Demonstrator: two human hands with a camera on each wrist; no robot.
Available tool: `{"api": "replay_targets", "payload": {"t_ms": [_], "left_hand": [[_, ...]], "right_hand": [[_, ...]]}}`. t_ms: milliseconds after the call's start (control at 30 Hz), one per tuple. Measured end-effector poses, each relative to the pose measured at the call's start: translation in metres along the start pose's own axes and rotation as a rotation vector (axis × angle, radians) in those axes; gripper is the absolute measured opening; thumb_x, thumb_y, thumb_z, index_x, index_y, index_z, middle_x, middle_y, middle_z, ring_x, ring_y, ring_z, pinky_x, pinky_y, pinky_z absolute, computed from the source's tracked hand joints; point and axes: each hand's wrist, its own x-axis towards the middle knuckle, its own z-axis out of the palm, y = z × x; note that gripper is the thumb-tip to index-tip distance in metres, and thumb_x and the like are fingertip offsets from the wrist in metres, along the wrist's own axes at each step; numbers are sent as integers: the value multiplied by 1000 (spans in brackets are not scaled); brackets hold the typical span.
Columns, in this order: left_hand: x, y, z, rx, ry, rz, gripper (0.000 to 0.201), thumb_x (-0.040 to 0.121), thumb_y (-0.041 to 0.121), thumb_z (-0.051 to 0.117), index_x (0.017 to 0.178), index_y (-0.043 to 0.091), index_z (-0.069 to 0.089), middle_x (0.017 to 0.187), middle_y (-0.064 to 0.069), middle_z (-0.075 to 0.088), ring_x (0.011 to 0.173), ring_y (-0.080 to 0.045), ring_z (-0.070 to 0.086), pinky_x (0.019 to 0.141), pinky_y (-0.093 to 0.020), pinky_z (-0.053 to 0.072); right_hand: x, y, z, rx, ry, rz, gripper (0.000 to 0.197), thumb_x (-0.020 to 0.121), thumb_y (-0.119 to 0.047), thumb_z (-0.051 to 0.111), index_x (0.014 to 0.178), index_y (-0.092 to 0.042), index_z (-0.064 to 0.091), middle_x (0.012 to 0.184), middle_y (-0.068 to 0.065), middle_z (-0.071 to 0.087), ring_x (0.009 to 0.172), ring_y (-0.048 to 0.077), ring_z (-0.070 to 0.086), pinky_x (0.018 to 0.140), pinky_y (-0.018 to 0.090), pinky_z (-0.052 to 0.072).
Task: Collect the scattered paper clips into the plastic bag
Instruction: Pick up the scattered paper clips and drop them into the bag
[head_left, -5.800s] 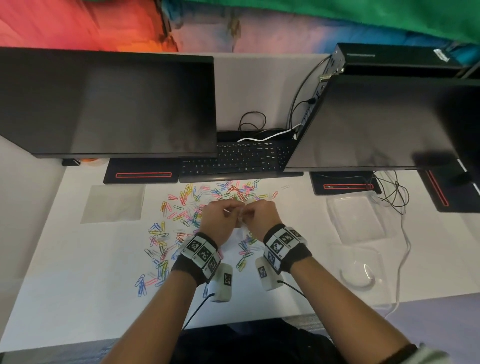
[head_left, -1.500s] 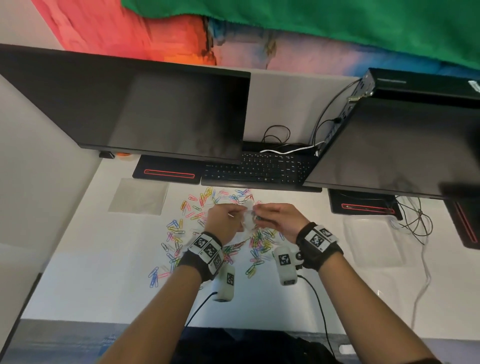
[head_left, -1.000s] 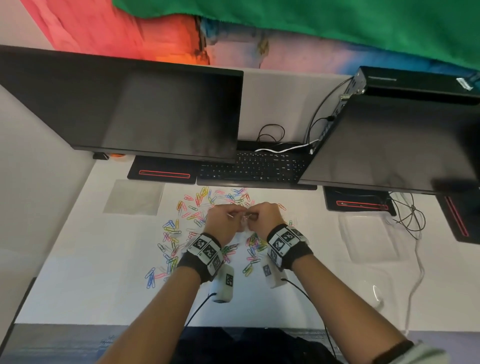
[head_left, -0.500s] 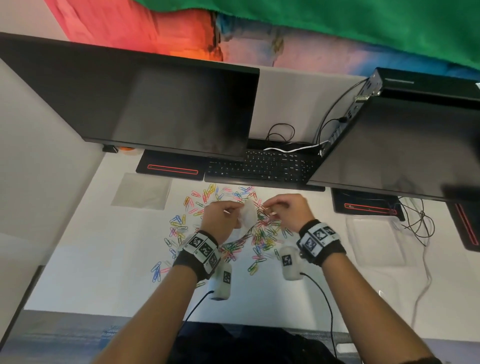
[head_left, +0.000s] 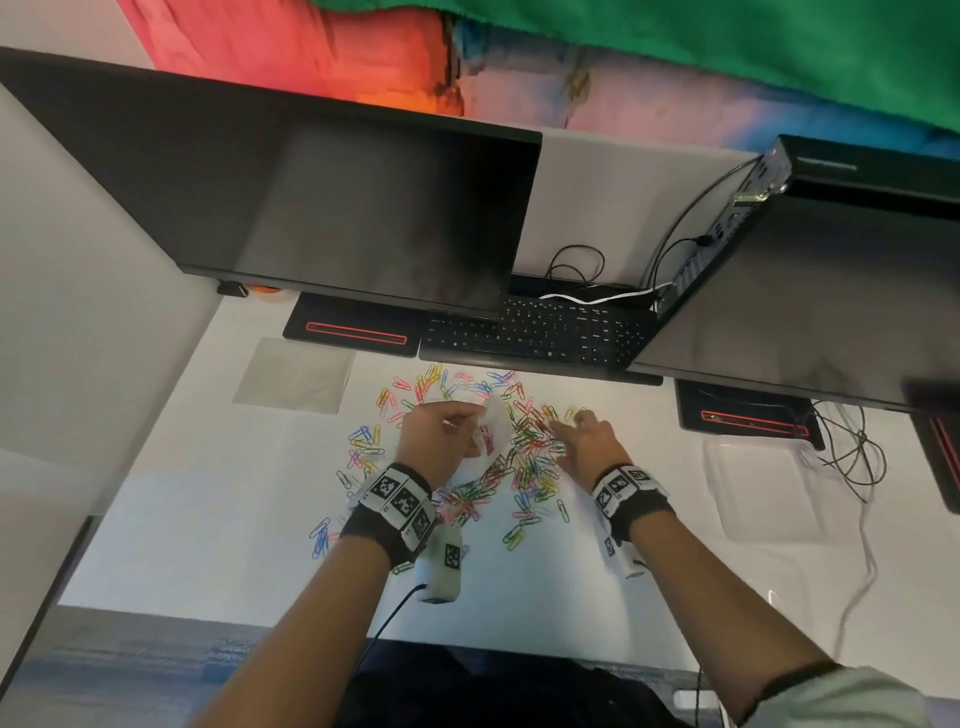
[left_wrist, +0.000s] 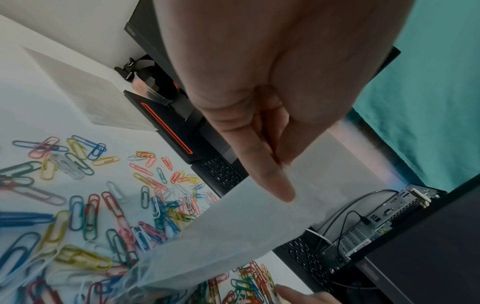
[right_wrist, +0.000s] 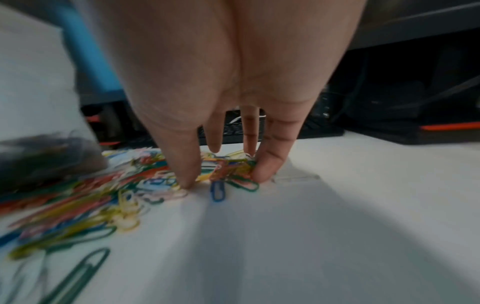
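1. The left hand (head_left: 434, 441) holds the plastic bag (head_left: 493, 436) off the worktop (head_left: 208, 519), thumb and fingers (left_wrist: 270, 181) pinching its upper edge. A few paper clips show through the bag's lower part. To do this step well, that pinch should hold only one side of the mouth, so the other side falls away and leaves a gap to drop clips through. Whether the mouth is open right now I cannot tell.

2. The bag hangs just above the thick middle of the paper clips (head_left: 524, 457), which lie spread over the worktop in front of the keyboard (head_left: 540, 332). Keeping the bag low and near the heap makes each trip short and means a dropped clip falls back among the rest.

3. The right hand (head_left: 589, 441) is down on the right edge of the heap, fingers (right_wrist: 265, 164) spread and curling in around a small bunch of clips, fingertips touching the worktop. The bunch is gathered but, as I judge it, not yet lifted. Raking the clips together before squeezing should bring up several at once; a loose squeeze may let the smooth wires slip out.

4. Most clips are still outside the bag, so the job looks far from finished.
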Motion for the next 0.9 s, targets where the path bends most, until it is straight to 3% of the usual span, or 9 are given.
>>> {"api": "replay_targets", "payload": {"t_ms": [133, 267, 400, 500, 600, 700, 800, 900], "left_hand": [[1, -1, 0, 9, -4, 9, 18, 95, 6, 60, 101, 13, 75, 83, -1, 74, 65, -15, 74, 68, -28, 63], [3, -2, 3, 24, -18, 17, 18, 95, 6, 60, 103, 12, 76, 88, -3, 75, 68, -17, 74, 68, -28, 63], [4, -1, 10, 47, -41, 13, 18, 95, 8, 60, 103, 13, 76, 83, -1, 74, 60, -10, 72, 65, -21, 61], [4, 0, 16, 66, -57, 19, 18, 95, 9, 61, 103, 14, 76, 87, -1, 75, 63, -12, 73, 67, -24, 62], [6, -1, 23, 96, -78, 31, 18, 95, 9, 61, 105, 14, 76, 88, -4, 76, 66, -17, 75, 70, -30, 63], [7, -1, 31, 118, -92, 29, 18, 95, 9, 61, 105, 12, 76, 81, -2, 75, 65, -18, 74, 71, -34, 64], [5, 0, 38, 135, -104, 40, 17, 94, 9, 62, 105, 12, 76, 81, -2, 74, 63, -15, 74, 70, -31, 63], [3, -1, 41, 129, -113, 44, 17, 95, 10, 62, 104, 14, 76, 81, -1, 74, 62, -12, 73, 67, -29, 63]], "right_hand": [[2, -6, 2, -17, 76, -53, 26, 92, -10, 56, 112, -18, 70, 107, 7, 61, 95, 24, 62, 86, 31, 55], [-2, 5, -3, 153, 110, 68, 21, 91, -9, 59, 105, -11, 74, 103, 10, 69, 89, 25, 66, 87, 28, 53], [-9, 25, -11, 589, 167, 354, 14, 84, -17, 73, 96, -13, 77, 90, 6, 76, 81, 18, 70, 86, 26, 55], [-18, 32, -26, 1026, 101, 497, 17, 79, -15, 77, 96, -12, 76, 89, 6, 76, 83, 16, 72, 88, 28, 55], [-28, 21, -46, 1484, 18, 414, 26, 82, -6, 72, 107, -3, 69, 104, 17, 72, 93, 23, 72, 90, 31, 56], [-36, -6, -66, 1692, -34, 329, 21, 86, -1, 65, 107, 0, 66, 99, 14, 73, 89, 22, 71, 82, 26, 58], [-39, -37, -71, 1786, -114, 275, 14, 89, 0, 61, 101, -1, 68, 91, 10, 73, 80, 18, 70, 78, 24, 59], [-37, -57, -59, 1707, -119, 243, 14, 91, -2, 60, 101, 4, 67, 91, 13, 72, 81, 20, 70, 77, 24, 59]]}}
